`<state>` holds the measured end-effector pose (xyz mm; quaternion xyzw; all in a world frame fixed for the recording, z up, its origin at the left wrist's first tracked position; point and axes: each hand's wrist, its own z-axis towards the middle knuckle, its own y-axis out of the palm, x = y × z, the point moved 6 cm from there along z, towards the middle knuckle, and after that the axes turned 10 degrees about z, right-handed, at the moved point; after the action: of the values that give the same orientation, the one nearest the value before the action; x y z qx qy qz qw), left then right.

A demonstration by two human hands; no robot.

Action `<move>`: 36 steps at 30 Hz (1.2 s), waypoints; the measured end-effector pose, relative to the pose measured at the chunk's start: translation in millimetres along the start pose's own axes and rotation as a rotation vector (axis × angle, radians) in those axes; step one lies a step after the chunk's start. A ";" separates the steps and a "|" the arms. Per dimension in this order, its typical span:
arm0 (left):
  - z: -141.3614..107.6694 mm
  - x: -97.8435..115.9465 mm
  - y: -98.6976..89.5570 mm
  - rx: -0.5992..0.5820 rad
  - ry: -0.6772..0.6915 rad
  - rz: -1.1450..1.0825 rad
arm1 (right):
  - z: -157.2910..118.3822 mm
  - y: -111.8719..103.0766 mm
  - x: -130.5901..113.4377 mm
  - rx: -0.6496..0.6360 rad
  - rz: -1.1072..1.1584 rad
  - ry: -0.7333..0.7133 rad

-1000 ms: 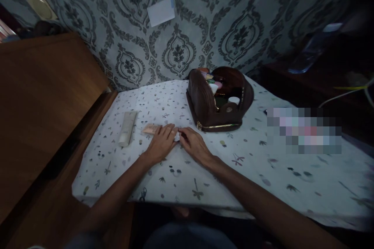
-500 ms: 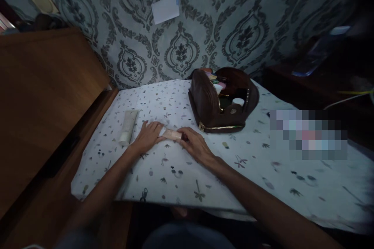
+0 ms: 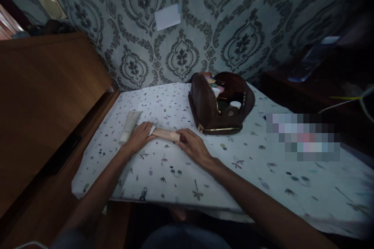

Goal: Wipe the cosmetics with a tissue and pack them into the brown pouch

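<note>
A peach-beige tube [image 3: 166, 134] with a dark red cap lies level between my two hands, just above or on the cloth. My right hand [image 3: 193, 146] grips it at the capped end, its fingers partly hiding the cap. At the other end, my left hand [image 3: 140, 136] is closed on a crumpled white tissue [image 3: 152, 127], which touches the tube's end. Beside the left hand, a pale cream tube [image 3: 130, 125] with a white cap lies on the cloth, partly behind the fingers.
An open brown toiletry bag [image 3: 222, 105] full of small containers stands behind my right hand. The patterned white cloth [image 3: 163, 171] covers the table. A wooden panel [image 3: 52, 101] borders the left. At right are a blurred-out item [image 3: 304, 138] and a clear bottle [image 3: 309, 62].
My left hand has slid left along the tube with the tissue, uncovering more of the tube. The right hand keeps its grip on the capped end. The view has shifted slightly.
</note>
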<state>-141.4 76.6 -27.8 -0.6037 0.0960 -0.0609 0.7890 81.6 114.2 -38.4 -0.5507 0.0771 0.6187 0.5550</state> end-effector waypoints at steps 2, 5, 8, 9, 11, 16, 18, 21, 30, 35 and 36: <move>-3.1 -1.9 -9.4 0.079 -0.019 -0.048 | -0.1 -1.1 -0.2 -0.002 -0.001 0.016; -6.1 7.9 -28.4 0.248 -0.021 -0.105 | 0.1 -1.9 -2.5 -0.011 -0.016 0.049; -5.3 44.5 -38.7 0.364 0.073 -0.098 | 0.6 -1.4 -4.8 -0.007 -0.020 0.067; -4.2 61.2 -37.3 0.367 0.121 -0.072 | 0.7 -0.9 -4.4 -0.002 -0.023 0.071; -1.1 93.9 -27.8 0.330 0.218 0.022 | 0.7 0.8 -1.6 -0.002 -0.050 0.076; 9.4 112.2 -2.3 0.214 0.214 0.165 | -1.0 5.5 6.6 -0.029 -0.097 0.069; 14.1 94.0 -0.5 0.180 0.153 0.172 | -1.6 5.6 6.9 -0.028 -0.084 0.077; 19.6 61.4 -2.9 0.146 0.092 0.171 | -1.7 5.4 6.0 -0.042 -0.102 0.110; 45.3 9.8 3.5 0.204 0.005 0.117 | -1.2 3.4 5.0 -0.054 -0.160 0.157; 62.5 2.0 16.9 0.237 -0.051 0.057 | 0.1 2.3 6.7 -0.003 -0.163 0.133; 64.6 -1.0 18.7 0.246 -0.074 0.045 | 0.5 2.3 7.5 -0.002 -0.164 0.130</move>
<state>-128.1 142.5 -29.5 -0.5019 0.0719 -0.0322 0.8613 81.2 118.2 -45.1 -0.5946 0.0669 0.5341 0.5973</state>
